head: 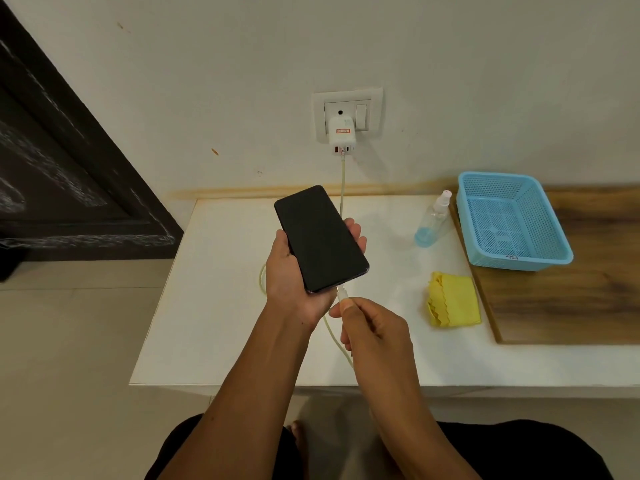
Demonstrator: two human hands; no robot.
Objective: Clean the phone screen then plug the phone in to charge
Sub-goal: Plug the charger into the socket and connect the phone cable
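Note:
A black phone (320, 237) with a dark screen is held above the white table, gripped around its lower half by my left hand (294, 278). My right hand (370, 327) pinches the white plug of the charging cable (342, 292), whose tip touches the phone's bottom edge. The pale cable (343, 181) runs down from a white charger (341, 135) sitting in the wall socket (348, 98). A folded yellow cloth (453, 299) lies on the table to the right. A clear spray bottle (433, 220) with blue liquid stands behind it.
An empty light-blue plastic basket (512, 223) rests on a wooden board (571, 306) at the right. The white table (214, 289) ends at the left over a tiled floor. A dark framed panel (69, 168) leans against the wall at the left.

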